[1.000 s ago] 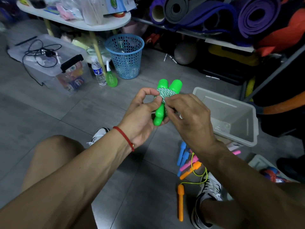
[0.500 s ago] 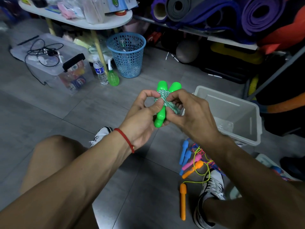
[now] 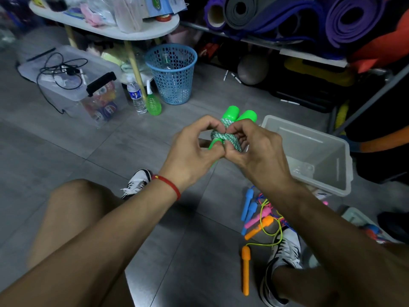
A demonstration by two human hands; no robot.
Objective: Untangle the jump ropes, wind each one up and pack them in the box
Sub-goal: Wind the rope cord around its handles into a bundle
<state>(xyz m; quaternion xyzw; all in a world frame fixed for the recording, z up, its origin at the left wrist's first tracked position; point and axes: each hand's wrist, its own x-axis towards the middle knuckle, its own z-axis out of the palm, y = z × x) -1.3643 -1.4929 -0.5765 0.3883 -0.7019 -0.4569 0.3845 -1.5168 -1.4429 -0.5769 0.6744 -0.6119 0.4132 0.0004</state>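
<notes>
Both hands, left and right, pinch the wound green jump rope; handle bottoms hidden behind palms. Box interior partly hidden.

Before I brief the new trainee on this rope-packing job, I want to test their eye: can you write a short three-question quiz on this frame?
1. True or false: the green jump rope already lies in the white box.
2. Which handles lie on the floor by the right shoe? A) red and black B) blue, pink and orange C) only green
3. Fill in: the rope's cord is wound around its two green ____.

Key
1. False: the left hand and the right hand both grip it in front of the box.
2. B: the loose ropes are still tangled there.
3. Handles.
</notes>
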